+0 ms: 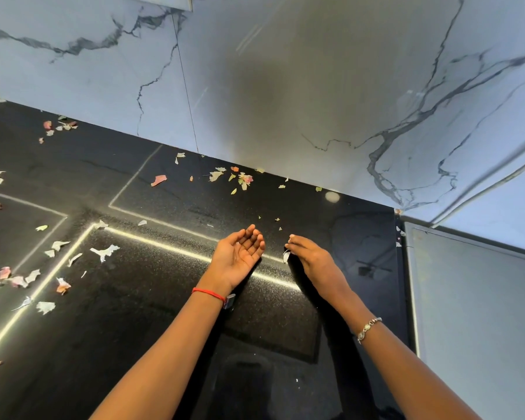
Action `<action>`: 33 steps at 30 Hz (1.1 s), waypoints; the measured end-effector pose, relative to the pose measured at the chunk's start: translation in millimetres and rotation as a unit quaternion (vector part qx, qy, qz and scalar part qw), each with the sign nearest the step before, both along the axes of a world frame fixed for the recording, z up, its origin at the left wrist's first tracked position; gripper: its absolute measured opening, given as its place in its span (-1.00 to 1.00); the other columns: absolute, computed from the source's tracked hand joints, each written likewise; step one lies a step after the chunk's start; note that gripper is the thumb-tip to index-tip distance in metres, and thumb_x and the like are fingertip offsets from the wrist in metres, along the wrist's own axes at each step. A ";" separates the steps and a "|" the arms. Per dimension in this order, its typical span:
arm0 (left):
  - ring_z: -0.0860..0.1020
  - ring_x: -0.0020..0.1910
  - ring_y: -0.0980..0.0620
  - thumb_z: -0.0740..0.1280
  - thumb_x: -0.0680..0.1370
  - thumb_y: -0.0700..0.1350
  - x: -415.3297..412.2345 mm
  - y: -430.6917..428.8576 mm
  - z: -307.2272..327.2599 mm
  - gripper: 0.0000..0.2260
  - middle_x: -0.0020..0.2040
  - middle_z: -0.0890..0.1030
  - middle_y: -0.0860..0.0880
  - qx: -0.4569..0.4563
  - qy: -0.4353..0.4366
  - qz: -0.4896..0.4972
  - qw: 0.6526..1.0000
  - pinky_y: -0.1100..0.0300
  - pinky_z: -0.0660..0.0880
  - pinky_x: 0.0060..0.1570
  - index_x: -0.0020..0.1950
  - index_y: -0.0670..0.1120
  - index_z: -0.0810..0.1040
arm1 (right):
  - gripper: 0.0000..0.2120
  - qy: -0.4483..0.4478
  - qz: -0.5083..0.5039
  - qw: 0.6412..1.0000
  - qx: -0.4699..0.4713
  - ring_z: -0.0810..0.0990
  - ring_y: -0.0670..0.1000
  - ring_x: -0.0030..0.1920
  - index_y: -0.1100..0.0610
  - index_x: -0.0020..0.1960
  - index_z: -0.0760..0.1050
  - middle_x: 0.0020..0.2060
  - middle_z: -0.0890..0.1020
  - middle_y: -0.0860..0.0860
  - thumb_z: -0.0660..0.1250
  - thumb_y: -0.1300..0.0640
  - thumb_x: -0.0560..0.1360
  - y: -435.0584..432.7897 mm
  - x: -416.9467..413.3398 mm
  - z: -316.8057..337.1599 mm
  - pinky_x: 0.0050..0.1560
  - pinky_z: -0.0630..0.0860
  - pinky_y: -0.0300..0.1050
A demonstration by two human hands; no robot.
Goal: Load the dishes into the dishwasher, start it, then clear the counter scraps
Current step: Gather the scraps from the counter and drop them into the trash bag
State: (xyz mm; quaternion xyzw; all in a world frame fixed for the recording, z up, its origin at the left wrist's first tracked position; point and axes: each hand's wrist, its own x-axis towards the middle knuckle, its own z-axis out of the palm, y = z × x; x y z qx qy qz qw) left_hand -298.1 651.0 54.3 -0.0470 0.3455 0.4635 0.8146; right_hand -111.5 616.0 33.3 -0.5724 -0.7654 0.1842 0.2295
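Vegetable scraps lie scattered over the glossy black counter (134,298): a cluster near the back wall (240,177), a pink peel (158,180), pale pieces at the left (103,252) and far left (15,280). My left hand (240,253) is held palm up and cupped just above the counter, with nothing visible in it. My right hand (309,256) is palm down beside it, fingers bent toward the counter, and a pale scrap (286,256) sits at its fingertips. A few tiny bits (278,220) lie just beyond both hands.
A white marble-patterned wall (285,86) rises behind the counter. At the right the counter ends against a pale panel (467,298). Bright light strips reflect in the counter's surface.
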 end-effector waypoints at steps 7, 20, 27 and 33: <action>0.61 -0.09 -0.07 0.08 0.64 -0.16 5.5 -2.5 -1.0 -0.72 -0.20 0.67 -0.16 0.019 -0.009 -0.009 1.000 0.06 0.54 -0.05 -0.03 -0.24 0.55 | -0.81 0.264 -0.149 0.952 0.040 0.61 -0.14 -0.03 0.24 0.03 0.63 -0.06 0.65 0.01 0.34 0.36 0.45 12.1 -47.8 49.3 0.08 0.48 -0.41; 0.57 -0.32 0.01 0.03 0.65 -0.13 7.9 2.3 6.7 -0.65 -0.29 0.58 -0.10 0.015 -0.048 0.000 0.999 0.22 0.55 -0.32 -0.18 -0.19 0.52 | -0.71 0.283 -0.110 0.953 0.016 0.61 -0.14 -0.15 0.25 0.04 0.62 -0.05 0.67 0.09 0.20 0.47 0.47 12.3 -81.4 74.8 -0.07 0.55 -0.33; 0.35 -0.46 0.09 0.05 0.64 -0.16 -4.1 12.9 5.6 -0.70 -0.39 0.42 -0.03 0.008 -0.071 0.021 0.997 0.32 0.36 -0.49 -0.23 -0.15 0.43 | -0.46 0.080 -0.301 0.943 -0.119 0.04 0.10 0.51 0.27 0.50 0.06 0.49 0.12 0.17 0.07 0.02 0.62 2.4 -56.1 19.0 0.48 -0.02 -0.10; 0.30 -0.56 0.10 0.04 0.63 -0.17 -16.1 17.7 5.1 -0.70 -0.45 0.36 -0.01 0.011 -0.067 0.024 0.997 0.35 0.26 -0.53 -0.28 -0.13 0.35 | -0.19 -0.078 -0.235 0.959 -0.137 -0.34 0.06 0.49 0.23 0.49 -0.32 0.49 -0.28 0.13 -0.15 -0.32 0.54 16.1 -84.1 -7.0 0.42 -0.38 -0.06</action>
